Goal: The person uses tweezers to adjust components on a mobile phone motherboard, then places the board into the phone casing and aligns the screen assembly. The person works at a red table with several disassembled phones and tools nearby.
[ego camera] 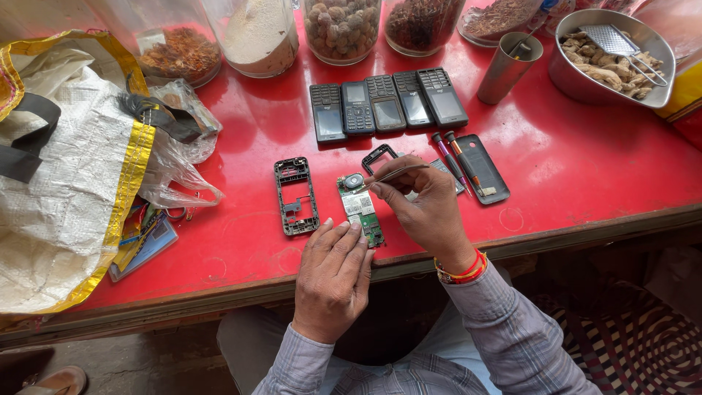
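Observation:
A green phone circuit board point(362, 207) lies on the red table point(570, 161) near its front edge. My left hand point(334, 274) rests palm down at the board's near end, fingertips touching it. My right hand point(426, 208) pinches metal tweezers point(391, 175) whose tips point at the round part at the board's far end. A black phone frame point(295, 196) lies to the left of the board. Another small black frame piece point(380, 156) shows just behind the tweezers.
Several keypad phones point(387, 102) lie in a row further back. Two screwdrivers point(452, 157) and a black back cover point(482, 168) sit right of my hand. A woven bag point(66, 175) fills the left. Glass jars point(259, 33), a steel cup point(508, 67) and a steel bowl point(585, 80) line the back.

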Demonstrator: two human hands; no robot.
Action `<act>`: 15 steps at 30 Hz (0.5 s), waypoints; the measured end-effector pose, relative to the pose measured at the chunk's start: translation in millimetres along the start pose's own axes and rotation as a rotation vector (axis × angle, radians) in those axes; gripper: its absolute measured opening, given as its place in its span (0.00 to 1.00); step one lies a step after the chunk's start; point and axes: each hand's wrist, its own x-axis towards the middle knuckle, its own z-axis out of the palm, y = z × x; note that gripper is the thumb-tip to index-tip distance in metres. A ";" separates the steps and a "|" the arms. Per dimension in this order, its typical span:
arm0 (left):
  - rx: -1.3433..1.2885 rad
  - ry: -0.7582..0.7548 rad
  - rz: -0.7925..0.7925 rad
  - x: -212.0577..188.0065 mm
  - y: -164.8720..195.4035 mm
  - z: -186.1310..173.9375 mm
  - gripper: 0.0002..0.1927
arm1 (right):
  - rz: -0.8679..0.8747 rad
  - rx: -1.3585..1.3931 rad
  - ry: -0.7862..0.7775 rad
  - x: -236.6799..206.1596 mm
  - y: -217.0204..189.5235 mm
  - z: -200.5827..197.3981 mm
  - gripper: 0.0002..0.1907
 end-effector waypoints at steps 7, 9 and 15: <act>-0.009 -0.004 -0.003 4.0 9.4 9.9 0.11 | -0.059 -0.183 0.107 3.4 -2.8 -16.3 0.05; -0.004 -0.006 0.000 5.2 12.6 13.6 0.11 | -0.057 -0.192 0.116 4.6 -1.5 -18.3 0.04; -0.016 -0.002 -0.002 6.0 24.2 21.3 0.10 | -0.089 -0.211 0.102 -1.0 -1.3 -25.3 0.05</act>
